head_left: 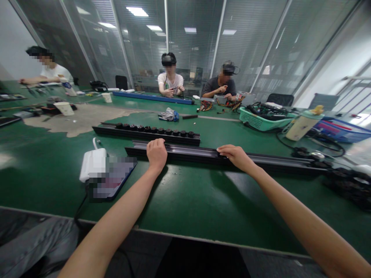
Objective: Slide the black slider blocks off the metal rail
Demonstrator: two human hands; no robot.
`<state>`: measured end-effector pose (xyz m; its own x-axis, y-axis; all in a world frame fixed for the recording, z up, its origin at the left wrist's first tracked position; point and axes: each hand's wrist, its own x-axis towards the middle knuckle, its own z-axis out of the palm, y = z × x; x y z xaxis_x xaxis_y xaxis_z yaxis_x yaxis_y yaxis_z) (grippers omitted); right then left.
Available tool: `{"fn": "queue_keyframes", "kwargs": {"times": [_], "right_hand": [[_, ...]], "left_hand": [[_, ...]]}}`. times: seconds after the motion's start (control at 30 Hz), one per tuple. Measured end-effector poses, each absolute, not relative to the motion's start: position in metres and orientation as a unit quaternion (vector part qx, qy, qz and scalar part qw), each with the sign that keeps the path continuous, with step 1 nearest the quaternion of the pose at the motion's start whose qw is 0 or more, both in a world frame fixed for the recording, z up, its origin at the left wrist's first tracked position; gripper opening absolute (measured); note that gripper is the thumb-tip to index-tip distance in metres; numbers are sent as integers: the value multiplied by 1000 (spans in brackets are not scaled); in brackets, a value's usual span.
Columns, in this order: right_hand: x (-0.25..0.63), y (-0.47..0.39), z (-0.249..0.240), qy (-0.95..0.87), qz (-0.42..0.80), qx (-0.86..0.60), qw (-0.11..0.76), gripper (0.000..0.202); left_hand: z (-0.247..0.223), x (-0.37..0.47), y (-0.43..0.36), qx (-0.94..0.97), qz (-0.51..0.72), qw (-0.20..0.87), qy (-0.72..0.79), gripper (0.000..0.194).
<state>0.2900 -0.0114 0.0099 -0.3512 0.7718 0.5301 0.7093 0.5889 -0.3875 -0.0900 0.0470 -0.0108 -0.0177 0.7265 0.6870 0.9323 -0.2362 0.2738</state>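
- Table: green top; a long black channel rail lies across it in front of the wearer, running left to right
- Left hand: over the rail near its left end, fingers curled together and clamped on it
- Right hand: farther along the same rail, fingertips pinched together on a small black piece at the channel; its exact shape is hidden by the fingers
- Second black rail: just beyond the first, roughly parallel, carrying a row of dark round parts
- Left of the near rail: phone, blurred, with a white charger touching it
- Right end of the near rail: pile of black parts just beside it
- Far right: green basket filled with dark items and cables, cream bottle upright, blue basket behind the bottle
- Beyond the second rail: grey and blue glove, short black strip to its right
- Far side: long blue bar, paper cup near its left end; three people seated, the middle one behind the bar
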Motion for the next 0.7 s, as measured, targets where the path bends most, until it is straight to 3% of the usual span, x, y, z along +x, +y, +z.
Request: {"fn": "queue_keyframes", "kwargs": {"times": [0.7], "right_hand": [[297, -22, -4, -805, 28, -457, 378, 30]], "left_hand": [[-10, -89, 46, -690, -361, 129, -614, 41]]}}
